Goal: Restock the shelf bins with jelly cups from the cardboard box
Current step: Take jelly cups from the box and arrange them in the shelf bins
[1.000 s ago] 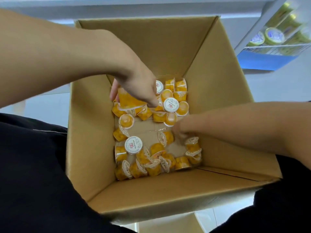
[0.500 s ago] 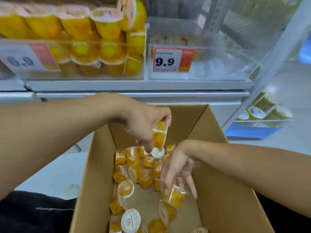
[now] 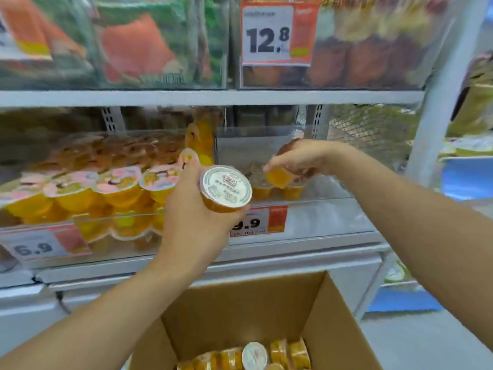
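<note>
Restock is partway, loads still in the box

Left hand (image 3: 198, 217) grasps 1 jelly cup (image 3: 225, 188) near the bin's (image 3: 320, 209) front edge; right hand (image 3: 298, 161) pinches another cup (image 3: 277, 177) over the few inside; cardboard box (image 3: 240, 311) still holds plenty.

Shop aisle, white metal shelving (image 3: 213, 98) with slotted uprights (image 3: 110, 118). Top tier: clear bins of red-green packs (image 3: 133, 49) and dark snacks (image 3: 360, 60), price tag 12.8 (image 3: 276, 36). Lower tier tags 6.9 (image 3: 40, 245) and 9.9 (image 3: 256, 222) (left one blurred). White post (image 3: 437, 102) at right, next bay beyond with blue shelf strip (image 3: 466, 177). Pale floor (image 3: 426, 337), even bright light.
</note>
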